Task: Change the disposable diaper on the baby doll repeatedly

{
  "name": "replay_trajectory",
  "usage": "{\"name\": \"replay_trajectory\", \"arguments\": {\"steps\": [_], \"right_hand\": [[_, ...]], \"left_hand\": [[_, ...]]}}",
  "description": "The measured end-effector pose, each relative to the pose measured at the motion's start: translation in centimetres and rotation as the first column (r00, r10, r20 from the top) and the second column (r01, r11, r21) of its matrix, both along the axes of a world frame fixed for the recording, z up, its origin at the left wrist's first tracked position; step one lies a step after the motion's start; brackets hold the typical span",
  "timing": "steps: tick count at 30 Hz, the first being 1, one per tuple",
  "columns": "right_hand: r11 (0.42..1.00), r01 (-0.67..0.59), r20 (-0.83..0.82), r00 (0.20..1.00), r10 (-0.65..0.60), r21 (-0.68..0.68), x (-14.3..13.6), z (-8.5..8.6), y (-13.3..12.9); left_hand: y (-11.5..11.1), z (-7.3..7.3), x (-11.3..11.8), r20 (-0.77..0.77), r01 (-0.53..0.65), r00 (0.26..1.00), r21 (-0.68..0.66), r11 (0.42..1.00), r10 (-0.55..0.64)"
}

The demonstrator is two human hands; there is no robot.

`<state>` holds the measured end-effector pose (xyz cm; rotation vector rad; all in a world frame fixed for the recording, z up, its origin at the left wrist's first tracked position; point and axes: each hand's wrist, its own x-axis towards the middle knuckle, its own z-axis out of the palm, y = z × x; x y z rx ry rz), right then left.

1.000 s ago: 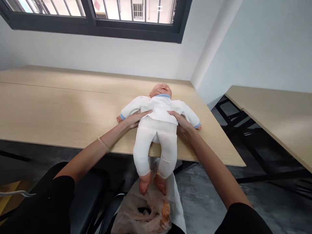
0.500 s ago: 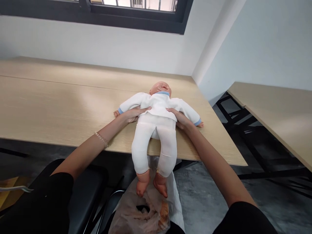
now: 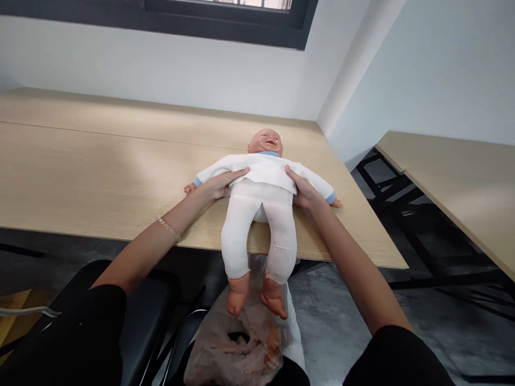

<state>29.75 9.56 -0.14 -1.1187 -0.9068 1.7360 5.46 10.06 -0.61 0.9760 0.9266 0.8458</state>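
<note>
A baby doll (image 3: 263,170) lies face up on the wooden table (image 3: 120,182), its head toward the wall and its arms spread wide. It wears a white top with blue collar and cuffs and white leggings. The bare feet hang past the table's front edge. My left hand (image 3: 226,182) grips the doll's side on the left, thumb on its front and fingers beneath. On the opposite side my right hand (image 3: 302,188) holds it the same way. The fingers under the body are partly hidden.
A clear plastic bag (image 3: 233,348) with something inside rests on my lap below the doll's feet. Black chairs (image 3: 145,316) stand at the lower left. A second table (image 3: 450,177) is to the right across a gap. Behind the table is a wall with a dark window frame (image 3: 225,21).
The doll has turned and shifted slightly, its legs swinging a little to the right and its face tipping more into view. Both hands still hold its sides; my right thumb has moved up slightly.
</note>
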Motion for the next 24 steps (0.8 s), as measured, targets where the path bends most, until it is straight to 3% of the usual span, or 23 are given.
{"name": "replay_trajectory", "arguments": {"steps": [5, 10, 12, 15, 19, 21, 24], "right_hand": [[0.998, -0.061, -0.061, 0.996, 0.063, 0.035, 0.8, -0.6, -0.1], [0.993, -0.086, -0.081, 0.992, 0.093, 0.085, 1.0, -1.0, -0.5], [0.992, -0.07, -0.092, 0.992, 0.081, 0.109, 0.9, -1.0, -1.1], [0.985, -0.043, -0.073, 0.996, 0.056, 0.167, 0.9, -1.3, -2.4], [0.977, 0.058, 0.034, 0.997, -0.067, 0.205, 1.8, -1.9, -5.0], [0.969, 0.125, 0.122, 0.981, -0.153, 0.215, 2.6, -1.3, -7.1], [0.902, 0.241, 0.241, 0.91, -0.338, 0.358, 3.8, 2.2, -11.9]], "left_hand": [[-0.2, 0.2, -0.4, 0.012, -0.027, 1.0, -0.028, 0.999, 0.028], [-0.6, 0.3, -1.3, 0.022, 0.055, 0.998, 0.003, 0.998, -0.055], [-1.1, 0.4, -1.8, -0.018, 0.058, 0.998, 0.021, 0.998, -0.058], [-2.6, 0.5, -2.5, -0.126, -0.024, 0.992, 0.034, 0.999, 0.028], [-6.9, 0.6, -3.0, -0.193, -0.171, 0.96, 0.173, 0.97, 0.204], [-10.2, 1.4, -3.1, -0.23, -0.242, 0.924, 0.269, 0.932, 0.306], [-15.8, 4.0, -3.7, -0.176, -0.397, 0.814, 0.527, 0.752, 0.553]]}}
